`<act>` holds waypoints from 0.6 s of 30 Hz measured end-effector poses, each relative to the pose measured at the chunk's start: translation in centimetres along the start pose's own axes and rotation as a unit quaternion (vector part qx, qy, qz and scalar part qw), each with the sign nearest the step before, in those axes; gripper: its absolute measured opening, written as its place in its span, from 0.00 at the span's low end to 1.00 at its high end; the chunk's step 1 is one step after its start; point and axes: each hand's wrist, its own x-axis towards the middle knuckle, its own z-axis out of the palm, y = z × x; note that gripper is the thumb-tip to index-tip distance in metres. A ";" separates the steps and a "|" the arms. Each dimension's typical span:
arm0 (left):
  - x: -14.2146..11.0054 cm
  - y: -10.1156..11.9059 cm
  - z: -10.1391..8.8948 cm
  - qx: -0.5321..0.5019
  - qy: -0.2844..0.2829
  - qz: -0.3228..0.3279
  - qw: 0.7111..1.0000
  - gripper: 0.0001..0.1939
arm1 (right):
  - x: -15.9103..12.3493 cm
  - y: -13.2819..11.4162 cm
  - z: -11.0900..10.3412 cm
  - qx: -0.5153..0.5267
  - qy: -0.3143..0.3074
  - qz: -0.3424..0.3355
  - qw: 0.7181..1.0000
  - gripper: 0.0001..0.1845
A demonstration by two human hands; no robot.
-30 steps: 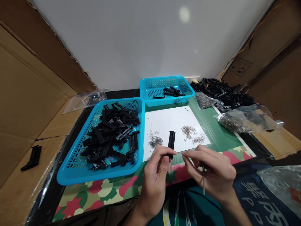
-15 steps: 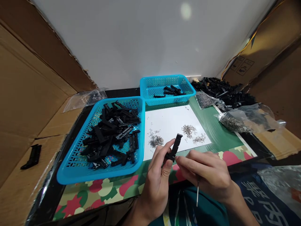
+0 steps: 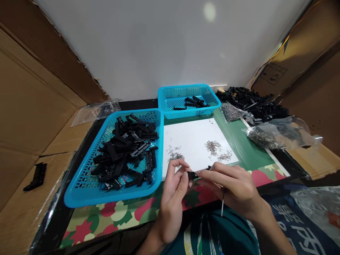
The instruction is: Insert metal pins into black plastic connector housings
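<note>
Over the near edge of the white sheet (image 3: 190, 132), my left hand (image 3: 174, 198) pinches one end of a small black plastic part (image 3: 190, 175). My right hand (image 3: 233, 187) is closed, with its thumb and forefinger against the same part. A thin metal rod (image 3: 222, 203) sticks down out of my right palm; the rest of it is hidden in the fingers. Much of the black part is covered by both hands. On the sheet lie piles of tiny bent metal wire springs, one pile (image 3: 176, 156) at the left and another (image 3: 213, 147) at the right.
A large blue basket (image 3: 161, 156) of black parts stands at the left, a smaller blue basket (image 3: 190, 115) with several parts behind. At the right lie a heap of black parts (image 3: 255, 104) and bags of small metal pieces (image 3: 262, 138). One black part (image 3: 37, 176) rests on cardboard at far left.
The black part has turned from nearly upright to lying lower between my hands. My left fingers have shifted their hold, and my right hand has drawn slightly up over the part.
</note>
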 end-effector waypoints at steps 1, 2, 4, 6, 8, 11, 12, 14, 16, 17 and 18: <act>0.2 0.1 0.1 -0.036 -0.004 -0.002 0.999 0.08 | 0.0 0.1 0.0 0.002 -0.003 -0.001 1.000 0.13; 0.3 0.2 0.2 -0.058 -0.007 0.000 0.998 0.09 | 0.0 0.3 0.0 0.004 -0.005 -0.003 1.000 0.15; 0.3 0.3 0.2 -0.054 -0.013 0.004 0.998 0.10 | 0.0 0.5 -0.1 0.004 -0.003 -0.005 1.000 0.16; 0.2 0.3 0.0 0.003 -0.006 0.011 1.000 0.07 | 0.1 0.7 -0.1 -0.006 0.000 -0.004 1.000 0.14; 0.0 0.2 -0.3 0.110 0.010 0.035 0.993 0.06 | 0.2 0.9 -0.2 -0.023 -0.003 -0.003 1.000 0.15; 0.0 0.0 -0.8 0.290 0.028 0.104 0.951 0.11 | 0.3 1.3 -0.2 -0.038 -0.008 -0.003 0.999 0.16; 0.0 -0.1 -0.9 0.336 0.026 0.130 0.932 0.11 | 0.3 1.4 -0.1 -0.040 -0.008 -0.002 0.999 0.16; 0.3 -0.2 -1.1 0.400 0.022 0.180 0.898 0.09 | 0.4 1.7 0.1 -0.032 -0.014 0.002 0.999 0.15; 0.5 -0.2 -1.2 0.435 0.022 0.215 0.874 0.07 | 0.5 2.0 0.2 -0.002 -0.026 0.017 1.000 0.13; 0.6 -0.3 -1.3 0.446 0.027 0.225 0.866 0.06 | 0.5 2.1 0.1 0.018 -0.033 0.032 0.999 0.11; 0.6 -0.4 -1.3 0.453 0.032 0.232 0.860 0.06 | 0.6 2.1 0.0 0.036 -0.042 0.050 0.997 0.09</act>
